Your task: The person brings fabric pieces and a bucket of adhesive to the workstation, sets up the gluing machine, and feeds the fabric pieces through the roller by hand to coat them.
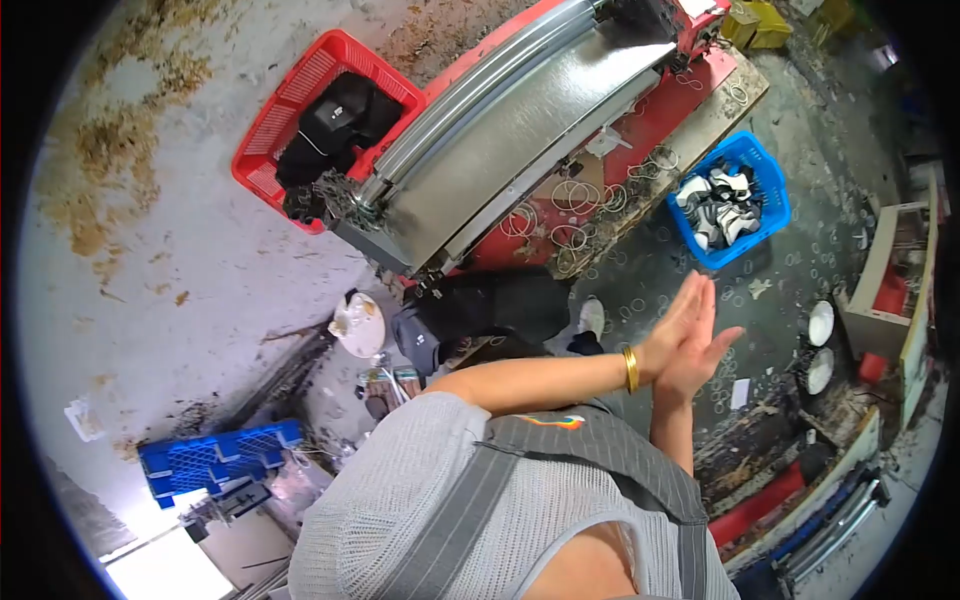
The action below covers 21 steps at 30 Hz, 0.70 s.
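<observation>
blue basket (pixel 771 190) edges open floor (pixel 640 270) near the left hand (pixel 666 338) and right hand (pixel 693 366), pressed together, fingers (pixel 688 300) outstretched.

Glare on metal plate (pixel 530 135); fisheye bowing, black corners

The pressed-together hands (pixel 686 362) partly hide each other.
</observation>
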Each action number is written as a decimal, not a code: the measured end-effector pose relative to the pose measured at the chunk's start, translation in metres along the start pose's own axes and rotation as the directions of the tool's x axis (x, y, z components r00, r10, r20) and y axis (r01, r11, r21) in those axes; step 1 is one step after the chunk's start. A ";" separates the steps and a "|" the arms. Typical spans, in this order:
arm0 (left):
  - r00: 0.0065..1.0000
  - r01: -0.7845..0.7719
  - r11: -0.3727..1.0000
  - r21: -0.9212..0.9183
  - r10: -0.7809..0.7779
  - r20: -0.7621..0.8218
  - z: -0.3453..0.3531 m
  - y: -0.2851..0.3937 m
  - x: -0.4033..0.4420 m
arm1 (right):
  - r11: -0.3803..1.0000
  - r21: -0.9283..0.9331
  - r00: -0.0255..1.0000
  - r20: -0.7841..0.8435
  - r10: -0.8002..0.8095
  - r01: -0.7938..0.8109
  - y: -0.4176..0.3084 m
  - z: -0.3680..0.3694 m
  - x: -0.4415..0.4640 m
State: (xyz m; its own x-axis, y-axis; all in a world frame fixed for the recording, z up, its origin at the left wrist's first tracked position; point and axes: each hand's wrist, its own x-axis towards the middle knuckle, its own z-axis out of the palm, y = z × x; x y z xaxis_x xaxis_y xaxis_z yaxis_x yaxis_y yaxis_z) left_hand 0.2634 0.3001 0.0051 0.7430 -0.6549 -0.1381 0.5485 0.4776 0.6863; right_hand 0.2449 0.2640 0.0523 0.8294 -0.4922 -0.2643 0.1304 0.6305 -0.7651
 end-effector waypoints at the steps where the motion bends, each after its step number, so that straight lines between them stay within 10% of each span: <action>1: 0.990 0.032 0.988 -0.153 -0.052 -0.128 -0.002 -0.003 0.000 | 1.000 -0.009 1.000 0.017 0.011 -0.011 0.001 0.008 -0.005; 2: 0.972 0.115 0.910 -0.399 -0.186 -0.146 -0.005 -0.005 -0.003 | 1.000 -0.019 0.999 0.033 0.025 -0.024 0.002 0.012 -0.010; 5: 0.870 0.356 0.870 -0.342 -0.442 -0.219 0.003 0.042 -0.024 | 0.977 -0.209 0.975 0.223 -0.006 0.054 0.014 0.011 0.001; 8: 0.868 0.250 0.963 -0.098 -0.268 -0.418 0.017 0.028 -0.020 | 0.932 -0.354 0.972 0.236 0.007 0.079 0.017 0.012 0.035; 12: 0.925 0.294 0.918 -0.268 -0.344 -0.163 -0.005 0.065 -0.005 | 0.983 -0.176 0.927 0.358 0.116 -0.055 0.013 0.053 -0.020; 14: 0.841 0.476 0.663 -0.577 -0.535 0.079 -0.023 0.061 -0.003 | 0.565 -0.601 0.761 0.644 -0.075 0.564 0.021 0.048 -0.024; 16: 0.905 0.390 0.794 -0.465 -0.240 0.350 -0.036 0.046 -0.018 | 0.025 -0.417 0.418 0.907 -0.050 0.909 0.016 0.037 -0.013; 17: 0.952 0.305 0.846 -0.436 -0.259 0.163 -0.034 0.048 -0.019 | 0.011 -0.433 0.431 0.896 -0.109 0.902 0.020 0.027 -0.005; 18: 0.964 0.233 0.891 -0.389 -0.265 -0.030 -0.030 0.058 -0.022 | 0.005 -0.694 0.694 0.720 -0.013 0.720 0.023 0.008 0.013; 19: 0.892 0.445 0.816 -0.369 -0.440 0.103 -0.032 0.103 -0.050 | -0.039 -0.882 0.881 0.466 0.074 0.470 0.026 -0.023 0.039; 20: 0.843 0.538 0.745 -0.394 -0.470 0.261 -0.038 0.131 -0.073 | -0.515 -0.619 0.791 0.569 0.227 0.593 0.029 -0.090 0.065; 21: 0.716 0.691 0.645 -0.327 -0.546 0.435 -0.057 0.145 -0.095 | -0.453 -0.605 0.743 0.623 0.243 0.655 0.027 -0.084 0.056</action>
State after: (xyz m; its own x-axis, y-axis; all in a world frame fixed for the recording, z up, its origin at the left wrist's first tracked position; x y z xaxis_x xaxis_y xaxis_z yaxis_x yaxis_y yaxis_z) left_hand 0.2943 0.4649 0.0774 0.0658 -0.9843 -0.1636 0.9924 0.0475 0.1135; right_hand 0.2490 0.2032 -0.0328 0.9868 0.1614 -0.0161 0.1558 -0.9709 -0.1818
